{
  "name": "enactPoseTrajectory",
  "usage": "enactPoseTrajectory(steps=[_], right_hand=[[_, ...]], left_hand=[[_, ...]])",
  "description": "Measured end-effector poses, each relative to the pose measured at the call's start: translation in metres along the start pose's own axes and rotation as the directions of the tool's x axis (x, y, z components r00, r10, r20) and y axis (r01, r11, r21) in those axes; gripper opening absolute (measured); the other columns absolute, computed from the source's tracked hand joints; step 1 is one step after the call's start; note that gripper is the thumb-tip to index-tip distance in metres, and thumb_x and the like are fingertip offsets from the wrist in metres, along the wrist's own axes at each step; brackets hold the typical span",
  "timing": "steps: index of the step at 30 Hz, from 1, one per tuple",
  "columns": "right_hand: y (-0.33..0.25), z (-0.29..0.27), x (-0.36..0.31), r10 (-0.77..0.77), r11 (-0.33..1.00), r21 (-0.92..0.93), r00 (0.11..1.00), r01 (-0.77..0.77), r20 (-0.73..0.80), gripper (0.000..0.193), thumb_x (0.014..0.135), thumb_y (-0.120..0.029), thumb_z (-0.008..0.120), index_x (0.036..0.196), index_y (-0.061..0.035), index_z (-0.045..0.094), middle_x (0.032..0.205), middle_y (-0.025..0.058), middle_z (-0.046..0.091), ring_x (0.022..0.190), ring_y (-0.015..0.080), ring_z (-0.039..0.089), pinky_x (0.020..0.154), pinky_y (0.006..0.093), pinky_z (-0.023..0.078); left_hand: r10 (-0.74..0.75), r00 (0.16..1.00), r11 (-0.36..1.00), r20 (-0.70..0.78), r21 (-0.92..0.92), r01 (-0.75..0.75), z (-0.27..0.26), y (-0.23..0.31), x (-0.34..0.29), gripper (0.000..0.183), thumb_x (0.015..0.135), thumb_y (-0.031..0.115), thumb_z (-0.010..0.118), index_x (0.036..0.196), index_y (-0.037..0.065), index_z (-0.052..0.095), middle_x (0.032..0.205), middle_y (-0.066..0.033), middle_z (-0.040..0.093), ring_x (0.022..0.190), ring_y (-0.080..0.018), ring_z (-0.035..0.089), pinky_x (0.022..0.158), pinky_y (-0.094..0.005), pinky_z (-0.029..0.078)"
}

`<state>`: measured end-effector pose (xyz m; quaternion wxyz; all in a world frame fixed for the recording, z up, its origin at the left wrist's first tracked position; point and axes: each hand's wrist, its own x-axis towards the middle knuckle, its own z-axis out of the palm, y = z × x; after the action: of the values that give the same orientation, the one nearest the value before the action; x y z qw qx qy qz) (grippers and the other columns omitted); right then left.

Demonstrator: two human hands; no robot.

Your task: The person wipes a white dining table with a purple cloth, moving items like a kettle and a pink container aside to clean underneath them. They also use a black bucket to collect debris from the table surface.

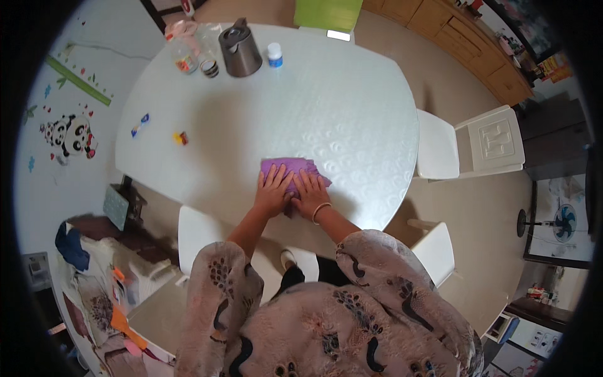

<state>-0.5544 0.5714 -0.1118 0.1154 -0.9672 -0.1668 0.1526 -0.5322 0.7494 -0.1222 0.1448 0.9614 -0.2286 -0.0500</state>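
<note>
A purple cloth (287, 164) lies bunched near the front edge of a pale, glossy table (352, 94). Both hands press down on it side by side. My left hand (272, 191) rests flat with its fingers stretched forward over the cloth. My right hand (310, 193), with a light bangle at the wrist, lies beside it, fingers spread across the cloth's right part. The thumbs come close together at the near side. Ragged folds of cloth stick out past the right fingers, and a corner hangs below the hands.
Toward the back stand a dark metal jug (240, 53), a white-and-blue bottle (274, 55), a clear plastic bottle (183, 58) and a small cup (209, 67). Small wrapped pieces (181, 137) lie at left. White chairs (438, 144) flank the table; clothes (103, 301) are piled lower left.
</note>
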Motion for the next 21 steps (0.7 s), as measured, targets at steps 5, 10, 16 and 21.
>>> enactPoseTrajectory(steps=[5, 10, 16, 21], right_hand=[[0.047, -0.036, 0.073, -0.022, 0.995, 0.093, 1.000, 0.021, 0.007, 0.074, 0.096, -0.046, 0.046, 0.155, -0.0127, 0.016, 0.162, 0.0126, 0.010, 0.148, 0.0324, 0.012, 0.119, 0.0482, 0.006], [0.112, -0.068, 0.125, -0.012, 1.000, 0.012, 1.000, 0.011, 0.025, 0.071, 0.097, -0.042, 0.044, 0.155, -0.0126, 0.016, 0.162, 0.0127, 0.010, 0.148, 0.0325, 0.013, 0.120, 0.0471, 0.008], [0.148, -0.081, 0.129, -0.032, 0.999, 0.025, 0.999, 0.031, 0.033, 0.071, 0.097, -0.044, 0.044, 0.155, -0.0146, 0.016, 0.162, 0.0120, 0.009, 0.149, 0.0327, 0.010, 0.120, 0.0457, 0.006], [0.143, -0.067, 0.077, -0.060, 0.998, 0.034, 0.998, 0.060, 0.015, 0.073, 0.096, -0.047, 0.046, 0.155, -0.0151, 0.017, 0.161, 0.0126, 0.012, 0.148, 0.0327, 0.011, 0.120, 0.0473, 0.006]], left_hand=[[-0.070, 0.995, 0.994, 0.071, 0.083, 0.064, -0.013, -0.012, 0.088, 0.066, 0.093, 0.041, 0.053, 0.151, 0.020, 0.031, 0.161, -0.0085, 0.019, 0.148, -0.0323, 0.015, 0.116, -0.0590, 0.011], [-0.137, 0.991, 0.988, -0.008, 0.071, 0.137, -0.002, 0.000, 0.172, 0.065, 0.092, 0.040, 0.053, 0.151, 0.023, 0.031, 0.160, -0.0081, 0.020, 0.147, -0.0333, 0.016, 0.116, -0.0602, 0.013], [-0.213, 0.976, 0.975, -0.050, 0.058, 0.216, 0.009, 0.029, 0.196, 0.065, 0.093, 0.039, 0.052, 0.152, 0.024, 0.030, 0.161, -0.0078, 0.019, 0.148, -0.0328, 0.015, 0.116, -0.0587, 0.012], [-0.203, 0.979, 0.979, 0.020, 0.036, 0.203, 0.022, 0.058, 0.151, 0.065, 0.093, 0.040, 0.050, 0.152, 0.023, 0.028, 0.161, -0.0086, 0.017, 0.148, -0.0327, 0.012, 0.118, -0.0560, 0.010]])
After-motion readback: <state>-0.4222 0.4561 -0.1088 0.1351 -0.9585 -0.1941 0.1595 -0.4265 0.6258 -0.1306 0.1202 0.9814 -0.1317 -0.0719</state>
